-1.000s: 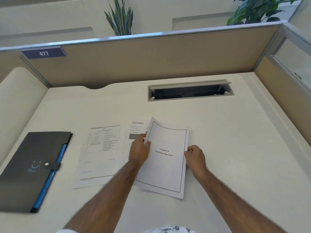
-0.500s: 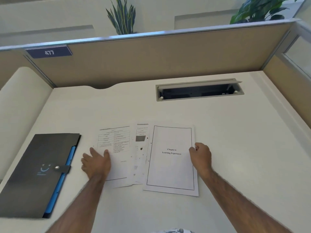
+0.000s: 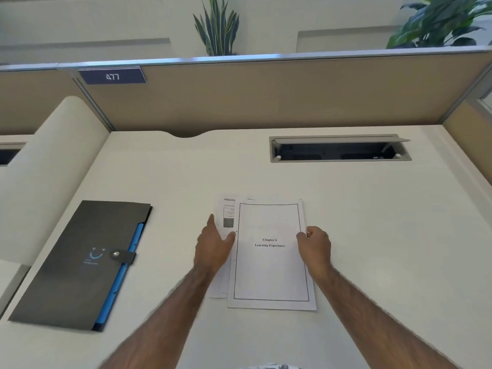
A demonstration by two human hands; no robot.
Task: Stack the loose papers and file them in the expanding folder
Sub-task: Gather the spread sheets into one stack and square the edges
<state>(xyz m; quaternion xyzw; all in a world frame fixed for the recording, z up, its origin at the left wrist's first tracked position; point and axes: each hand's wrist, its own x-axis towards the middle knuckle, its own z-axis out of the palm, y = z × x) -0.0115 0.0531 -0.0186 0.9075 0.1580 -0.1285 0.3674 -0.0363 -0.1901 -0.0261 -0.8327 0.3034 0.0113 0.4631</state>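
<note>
The loose papers lie overlapped in the middle of the desk. On top is a bordered title page reading "Chapter 6 Learning Experience". Other sheets stick out from under its left side. My left hand lies flat and spread on those lower sheets, thumb touching the title page's left edge. My right hand is curled against the title page's right edge, fingertips on the paper. The dark grey expanding folder with blue tabs lies shut by a snap strap at the desk's left.
A cable tray with its lid raised is recessed in the desk behind the papers. Tan partition walls enclose the back and right. A curved cream divider stands beyond the folder on the left.
My left hand has slid the left sheets rightward, under the title page, so the spread has narrowed into one overlapped pile. My right hand has stayed at the title page's right edge.
</note>
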